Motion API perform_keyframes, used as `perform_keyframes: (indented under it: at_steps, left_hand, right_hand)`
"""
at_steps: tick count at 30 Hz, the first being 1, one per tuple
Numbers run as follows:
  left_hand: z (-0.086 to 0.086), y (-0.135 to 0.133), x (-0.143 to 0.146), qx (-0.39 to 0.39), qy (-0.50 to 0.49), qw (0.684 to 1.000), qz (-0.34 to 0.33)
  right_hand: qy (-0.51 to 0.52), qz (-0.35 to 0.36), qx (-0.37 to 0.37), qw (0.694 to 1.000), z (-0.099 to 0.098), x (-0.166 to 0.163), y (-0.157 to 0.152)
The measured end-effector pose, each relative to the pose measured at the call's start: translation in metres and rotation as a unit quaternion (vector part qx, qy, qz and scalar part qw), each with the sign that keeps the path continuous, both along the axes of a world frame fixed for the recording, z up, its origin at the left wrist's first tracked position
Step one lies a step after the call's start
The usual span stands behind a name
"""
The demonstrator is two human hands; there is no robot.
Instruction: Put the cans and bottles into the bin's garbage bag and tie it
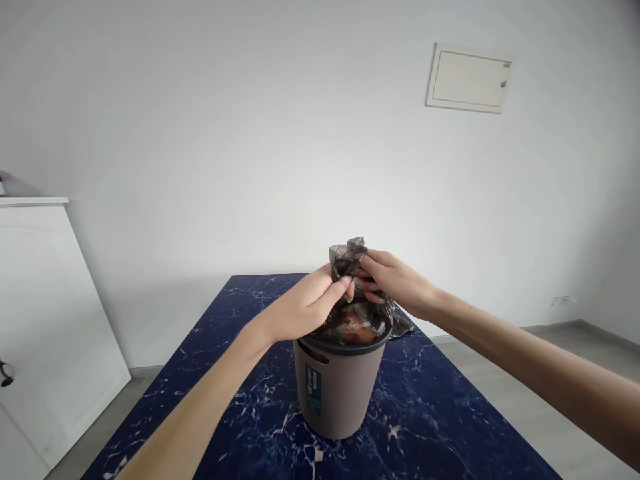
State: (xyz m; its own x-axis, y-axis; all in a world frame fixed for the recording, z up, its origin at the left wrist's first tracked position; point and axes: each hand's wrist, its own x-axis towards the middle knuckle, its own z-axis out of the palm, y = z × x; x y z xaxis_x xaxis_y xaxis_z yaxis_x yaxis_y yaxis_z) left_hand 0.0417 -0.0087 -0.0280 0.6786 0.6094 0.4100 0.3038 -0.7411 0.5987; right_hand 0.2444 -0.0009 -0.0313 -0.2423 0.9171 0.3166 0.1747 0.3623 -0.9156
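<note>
A taupe plastic waste bin point(340, 390) with a dark rim stands on a dark blue marbled table point(430, 420). A thin grey-black bin bag point(350, 255) lines it, its top gathered up above the rim, with orange-brown contents showing through. My left hand point(305, 308) pinches the gathered bag from the left. From the right, my right hand point(395, 280) grips the same bunch of plastic. Both hands meet over the bin's mouth, fingers closed on the bag.
A white cabinet point(45, 320) leans at the left by the wall. A white wall panel with a small latch point(467, 78) hangs at the upper right. Grey floor point(530, 387) lies to the table's right, with a wall socket low at the far right.
</note>
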Motion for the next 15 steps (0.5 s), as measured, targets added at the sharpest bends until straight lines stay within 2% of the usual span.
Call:
perform_keyframes:
  at_steps: [3,5,8,12,15]
  left_hand:
    - [0.007,-0.002,-0.006,0.116,0.033,0.993,0.009]
    - [0.012,-0.003,-0.009,0.154,0.044,0.987,0.018]
    - [0.019,-0.002,-0.012,0.137,0.053,0.989,0.018]
    - [0.027,0.003,-0.006,0.123,0.055,0.991,-0.001]
    - [0.035,0.007,0.002,0.125,0.050,0.991,-0.016]
  right_hand:
    - [-0.047,-0.025,0.031,0.998,0.003,-0.001,0.002]
    - [-0.081,0.036,0.054,0.995,0.006,0.000,0.001]
    - [-0.145,0.139,0.060,0.978,0.009,0.003,-0.002]
    - [-0.217,0.192,0.077,0.954,0.014,0.003,-0.002]
    - [-0.207,0.258,0.074,0.941,0.021,-0.001,-0.002]
